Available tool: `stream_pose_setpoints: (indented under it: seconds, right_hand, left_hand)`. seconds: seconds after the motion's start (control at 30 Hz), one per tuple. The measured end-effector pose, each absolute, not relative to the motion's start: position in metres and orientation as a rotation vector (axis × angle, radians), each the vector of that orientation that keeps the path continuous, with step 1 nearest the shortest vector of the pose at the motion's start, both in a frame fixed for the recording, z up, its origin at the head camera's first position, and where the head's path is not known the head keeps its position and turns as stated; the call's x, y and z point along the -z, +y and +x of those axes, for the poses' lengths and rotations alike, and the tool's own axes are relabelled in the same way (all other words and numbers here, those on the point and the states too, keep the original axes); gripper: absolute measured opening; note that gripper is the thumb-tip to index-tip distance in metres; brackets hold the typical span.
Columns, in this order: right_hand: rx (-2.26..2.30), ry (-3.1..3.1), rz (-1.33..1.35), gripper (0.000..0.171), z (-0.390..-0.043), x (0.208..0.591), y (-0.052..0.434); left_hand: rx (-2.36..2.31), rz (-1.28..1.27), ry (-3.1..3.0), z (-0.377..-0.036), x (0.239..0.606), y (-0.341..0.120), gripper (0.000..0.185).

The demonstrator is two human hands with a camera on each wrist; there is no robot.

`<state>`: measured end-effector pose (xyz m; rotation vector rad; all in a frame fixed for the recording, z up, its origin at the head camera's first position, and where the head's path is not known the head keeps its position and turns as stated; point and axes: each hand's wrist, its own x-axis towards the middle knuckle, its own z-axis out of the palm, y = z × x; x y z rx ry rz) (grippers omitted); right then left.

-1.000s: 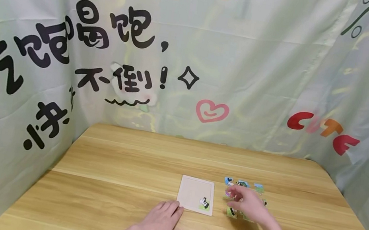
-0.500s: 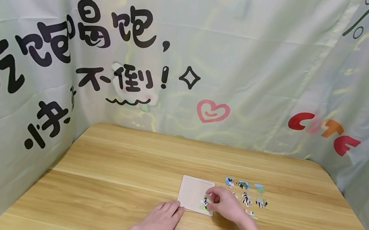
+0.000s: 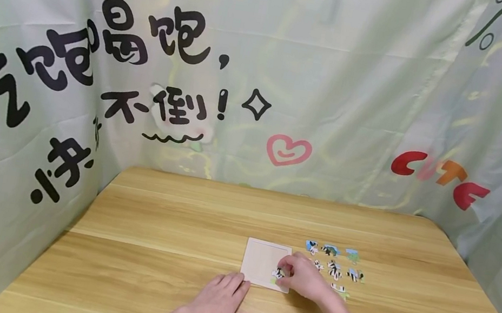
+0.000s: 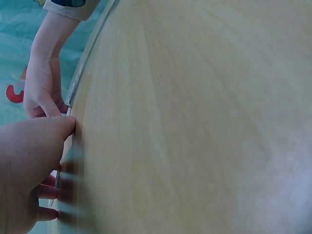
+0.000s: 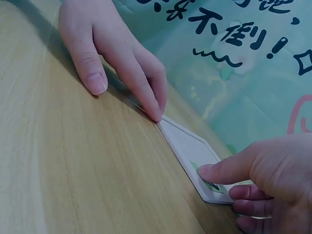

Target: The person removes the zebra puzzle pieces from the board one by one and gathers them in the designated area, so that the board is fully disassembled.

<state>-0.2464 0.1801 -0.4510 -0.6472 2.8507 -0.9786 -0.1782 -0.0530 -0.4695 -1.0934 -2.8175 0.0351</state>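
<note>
Puzzle piece (image 3: 278, 273) down in the near right corner of the tray (image 3: 264, 260) now, carried over from the loose pieces (image 3: 334, 268) at the right side of the table (image 3: 170, 231) only a second back. Right hand (image 3: 303, 277) pressed on it, thumb (image 5: 222, 170) straight along its top, other fingers curled beneath; pinching or only pushing, cannot tell. Left hand (image 3: 217, 304) kept flat near the front edge of the table, fingers together, tips touching the tray's near left corner. Meant one more piece seated beside the first, and the rest lying just right of the tray, near the hand.
</note>
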Motion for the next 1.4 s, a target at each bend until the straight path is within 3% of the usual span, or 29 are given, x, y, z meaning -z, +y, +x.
stream_pose_setpoints:
  seconds: [0.53,0.77,1.13,1.4]
  right_hand:
    - [1.013,2.806,-0.636,0.028,-0.244,0.447,0.176]
    - [1.197,2.676,-0.718,0.018,-0.245,0.450,0.185]
    - [1.410,2.563,-0.655,0.014,-0.244,0.434,0.218]
    - [1.453,2.652,-0.539,0.020,-0.241,0.434,0.265]
  left_hand:
    - [-0.014,-1.093,-2.878,-0.178,0.467,-0.053,0.067]
    - [-0.030,-1.100,-2.844,-0.178,0.469,-0.053,0.065]
    - [-0.026,-1.103,-2.880,-0.179,0.467,-0.053,0.066]
    - [-0.028,-1.094,-2.863,-0.178,0.468,-0.053,0.066]
